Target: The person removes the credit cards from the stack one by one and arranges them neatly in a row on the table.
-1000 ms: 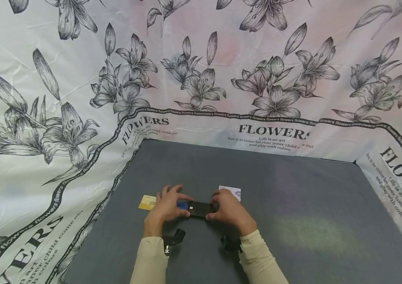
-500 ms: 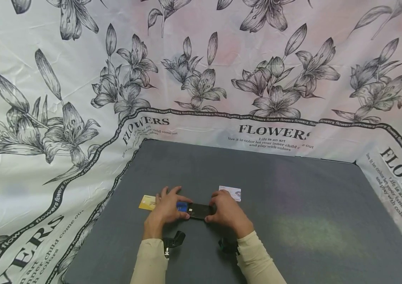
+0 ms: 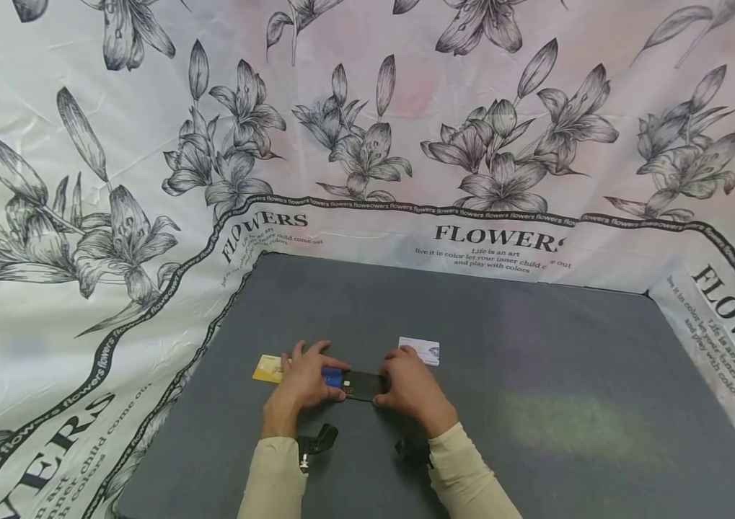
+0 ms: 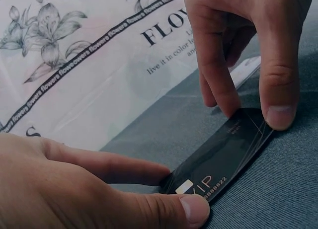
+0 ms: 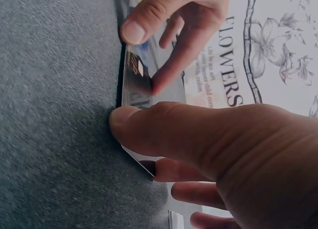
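Observation:
A black card with "VIP" lettering and a chip [image 3: 365, 386] lies low over the dark table, between both hands. My left hand [image 3: 302, 378] pinches its left end, thumb on the near long edge and index finger on the far one. At the other end my right hand [image 3: 414, 382] grips it likewise between thumb and fingers. The left wrist view shows the black card [image 4: 226, 152] slightly bowed. In the right wrist view the card [image 5: 136, 90] bends near the right thumb. A blue card [image 3: 331, 377] shows under the left hand, partly hidden by it.
A yellow card [image 3: 267, 367] lies just left of the left hand, partly covered by its fingers. Beyond the right hand is a white card [image 3: 428, 352] with a printed picture. Flower-printed cloth [image 3: 367, 144] rises behind and beside the dark table [image 3: 536, 346].
The right hand and forearm have shifted slightly left, uncovering a little more of the white card. The left hand stays nearly still, and both keep their grip on the black card.

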A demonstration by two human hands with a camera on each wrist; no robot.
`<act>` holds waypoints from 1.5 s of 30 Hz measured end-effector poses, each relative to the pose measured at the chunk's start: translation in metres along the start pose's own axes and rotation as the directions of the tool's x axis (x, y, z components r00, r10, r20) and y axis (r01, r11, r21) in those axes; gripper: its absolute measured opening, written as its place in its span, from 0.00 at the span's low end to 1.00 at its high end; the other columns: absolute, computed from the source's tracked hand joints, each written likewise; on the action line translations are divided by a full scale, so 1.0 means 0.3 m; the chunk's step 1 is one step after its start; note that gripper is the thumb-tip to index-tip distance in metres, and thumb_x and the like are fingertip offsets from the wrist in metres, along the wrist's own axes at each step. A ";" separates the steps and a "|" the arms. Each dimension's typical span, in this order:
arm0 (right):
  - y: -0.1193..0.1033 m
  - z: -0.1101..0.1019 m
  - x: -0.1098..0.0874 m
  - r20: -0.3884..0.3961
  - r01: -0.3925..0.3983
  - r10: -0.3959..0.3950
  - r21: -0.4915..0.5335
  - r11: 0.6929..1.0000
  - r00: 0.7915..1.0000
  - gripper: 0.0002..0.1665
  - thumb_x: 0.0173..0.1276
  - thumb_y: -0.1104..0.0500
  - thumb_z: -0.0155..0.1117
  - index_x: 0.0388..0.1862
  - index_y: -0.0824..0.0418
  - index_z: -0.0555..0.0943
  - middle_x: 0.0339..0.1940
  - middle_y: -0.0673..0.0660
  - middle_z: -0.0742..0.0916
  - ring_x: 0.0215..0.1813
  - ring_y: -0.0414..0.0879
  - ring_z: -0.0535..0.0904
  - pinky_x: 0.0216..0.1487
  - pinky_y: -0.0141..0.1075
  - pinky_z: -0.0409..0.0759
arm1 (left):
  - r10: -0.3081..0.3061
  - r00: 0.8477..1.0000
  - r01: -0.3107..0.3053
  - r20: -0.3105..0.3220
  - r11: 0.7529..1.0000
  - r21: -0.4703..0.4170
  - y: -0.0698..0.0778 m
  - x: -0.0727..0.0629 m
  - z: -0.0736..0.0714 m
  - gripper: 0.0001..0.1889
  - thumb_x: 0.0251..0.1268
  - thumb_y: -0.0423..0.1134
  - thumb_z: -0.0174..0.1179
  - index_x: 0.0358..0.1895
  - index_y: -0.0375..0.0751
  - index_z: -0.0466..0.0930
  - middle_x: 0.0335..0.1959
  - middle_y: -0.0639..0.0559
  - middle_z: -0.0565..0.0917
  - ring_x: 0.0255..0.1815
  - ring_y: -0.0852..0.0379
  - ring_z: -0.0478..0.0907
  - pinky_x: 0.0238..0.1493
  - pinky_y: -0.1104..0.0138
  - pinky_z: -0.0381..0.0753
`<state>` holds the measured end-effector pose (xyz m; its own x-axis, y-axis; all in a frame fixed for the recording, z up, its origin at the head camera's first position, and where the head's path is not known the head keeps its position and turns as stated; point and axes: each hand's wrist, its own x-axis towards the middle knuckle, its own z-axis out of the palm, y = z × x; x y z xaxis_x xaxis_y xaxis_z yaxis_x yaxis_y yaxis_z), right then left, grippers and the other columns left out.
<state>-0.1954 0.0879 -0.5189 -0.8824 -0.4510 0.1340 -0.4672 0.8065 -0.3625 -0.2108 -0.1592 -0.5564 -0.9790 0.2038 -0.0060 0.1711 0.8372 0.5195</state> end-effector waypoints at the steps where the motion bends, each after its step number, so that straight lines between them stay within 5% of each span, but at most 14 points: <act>1: -0.002 0.001 0.001 -0.003 0.002 -0.002 -0.011 1.000 1.000 0.21 0.51 0.53 0.93 0.37 0.64 0.92 0.54 0.62 0.90 0.64 0.64 0.81 0.67 0.56 0.83 | -0.006 1.000 0.006 -0.001 1.000 0.003 0.000 0.000 -0.001 0.25 0.48 0.49 0.89 0.53 0.67 0.95 0.83 0.44 0.71 0.87 0.19 0.50 0.76 0.16 0.44; 11: -0.010 0.001 0.001 0.017 -0.028 0.029 -0.027 0.999 0.999 0.23 0.52 0.52 0.93 0.41 0.64 0.93 0.57 0.63 0.90 0.69 0.67 0.80 0.72 0.57 0.81 | -0.041 0.999 0.041 0.000 0.999 -0.026 -0.010 0.008 0.013 0.26 0.46 0.46 0.90 0.53 0.66 0.95 0.85 0.46 0.69 0.89 0.22 0.47 0.79 0.18 0.38; 23: -0.017 -0.005 -0.003 0.011 -0.031 0.032 -0.039 0.999 0.999 0.25 0.50 0.53 0.94 0.41 0.64 0.93 0.53 0.63 0.91 0.66 0.68 0.81 0.72 0.57 0.80 | 0.012 1.000 -0.012 0.011 1.000 -0.014 0.003 -0.010 -0.008 0.26 0.48 0.50 0.89 0.55 0.67 0.94 0.84 0.41 0.68 0.86 0.18 0.49 0.74 0.14 0.43; 35: -0.030 -0.010 -0.013 -0.001 -0.041 0.041 -0.068 0.997 0.999 0.26 0.49 0.52 0.94 0.42 0.64 0.93 0.53 0.61 0.91 0.65 0.66 0.81 0.72 0.55 0.81 | -0.021 1.000 0.021 0.020 1.000 -0.005 0.031 -0.023 -0.027 0.26 0.49 0.46 0.89 0.54 0.64 0.95 0.84 0.42 0.69 0.87 0.21 0.49 0.77 0.17 0.42; 45: -0.015 -0.012 -0.014 -0.009 -0.055 0.055 -0.007 0.998 0.998 0.23 0.51 0.52 0.93 0.42 0.62 0.93 0.56 0.62 0.90 0.64 0.64 0.80 0.66 0.55 0.84 | 0.023 0.999 -0.024 -0.031 0.999 -0.022 -0.008 -0.008 0.012 0.26 0.49 0.51 0.89 0.55 0.66 0.94 0.83 0.42 0.71 0.87 0.19 0.50 0.77 0.16 0.41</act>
<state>-0.1897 0.0876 -0.5145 -0.9074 -0.4023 0.1217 -0.4180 0.8329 -0.3627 -0.2084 -0.1598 -0.5607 -0.9777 0.2072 0.0327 0.1920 0.8209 0.5378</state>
